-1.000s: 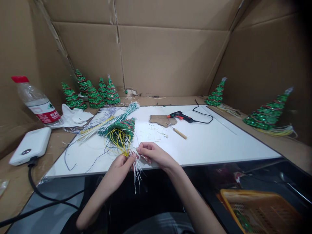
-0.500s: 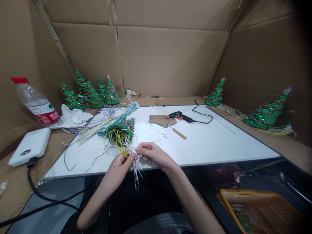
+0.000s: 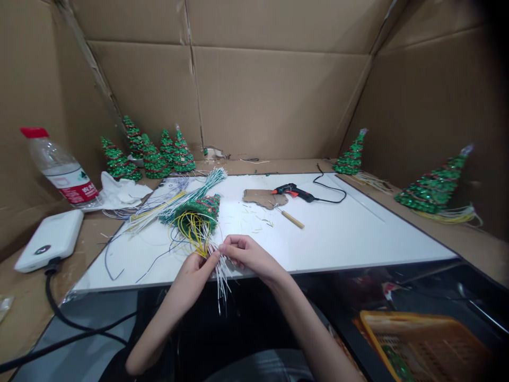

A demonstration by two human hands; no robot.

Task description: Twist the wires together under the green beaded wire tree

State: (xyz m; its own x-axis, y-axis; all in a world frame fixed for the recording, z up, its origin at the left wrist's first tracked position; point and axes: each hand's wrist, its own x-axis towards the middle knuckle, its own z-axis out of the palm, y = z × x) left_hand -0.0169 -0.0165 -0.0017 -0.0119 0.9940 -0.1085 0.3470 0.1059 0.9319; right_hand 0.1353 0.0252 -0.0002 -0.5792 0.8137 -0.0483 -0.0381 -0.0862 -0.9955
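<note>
A small green Christmas tree [image 3: 212, 207] lies on its side on the white board, its open base toward me. Yellow wires [image 3: 190, 225] and white wires [image 3: 222, 281] come out of that base. My left hand [image 3: 198, 268] is closed around the bundle near the board's front edge, and the loose white ends hang past the edge. Beside it my right hand [image 3: 243, 252] is closed in a pinch at the white wires, its fingertips close to the left thumb. Exactly which strands lie between the right fingertips is too small to make out.
Behind the tree lies a bundle of green and white wires [image 3: 202, 185]. A glue gun [image 3: 294, 191] rests by a torn cardboard piece [image 3: 258, 197] and a wooden-handled awl [image 3: 292, 218]. Several finished trees [image 3: 155, 159], a bottle [image 3: 67, 175] and a power bank [image 3: 51, 239] stand left; a yellow basket [image 3: 417, 318] is lower right.
My right hand has moved slightly left, bringing its fingertips up against the left thumb. The white wire ends have shifted a little. My left hand keeps its hold on the bundle.
</note>
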